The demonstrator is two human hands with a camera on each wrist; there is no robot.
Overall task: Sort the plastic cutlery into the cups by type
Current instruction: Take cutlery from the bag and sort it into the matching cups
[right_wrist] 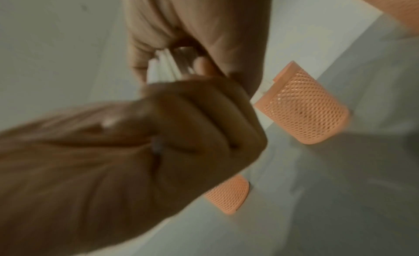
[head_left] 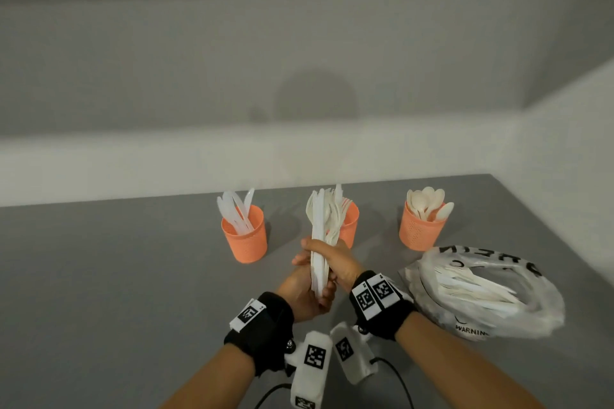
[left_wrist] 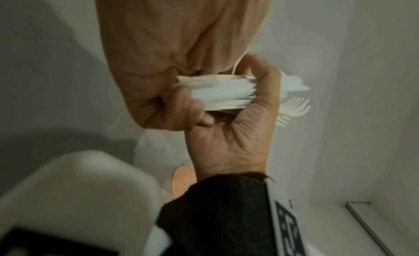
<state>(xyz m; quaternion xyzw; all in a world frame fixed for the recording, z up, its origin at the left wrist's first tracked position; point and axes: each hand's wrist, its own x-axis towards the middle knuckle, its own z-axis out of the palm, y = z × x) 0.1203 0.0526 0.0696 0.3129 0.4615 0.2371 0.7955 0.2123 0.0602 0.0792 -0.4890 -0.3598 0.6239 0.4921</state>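
Both hands hold one upright bundle of white plastic cutlery (head_left: pixel 319 229), mixed forks and knives, above the grey table (head_left: pixel 133 276). My left hand (head_left: pixel 315 299) grips the handle ends at the bottom. My right hand (head_left: pixel 329 256) wraps round the bundle's middle. In the left wrist view the bundle (left_wrist: pixel 222 95) lies between the two hands, with fork tines (left_wrist: pixel 294 105) sticking out past the right hand (left_wrist: pixel 238 127). Three orange mesh cups stand behind: the left cup (head_left: pixel 245 236) holds knives, the middle cup (head_left: pixel 349 226) forks, and the right cup (head_left: pixel 419 226) spoons.
A clear plastic bag (head_left: pixel 491 292) with more white cutlery lies on the table to the right of my hands. A white wall runs behind the cups and along the right side. Two orange cups (right_wrist: pixel 301 109) (right_wrist: pixel 229 195) show blurred in the right wrist view.
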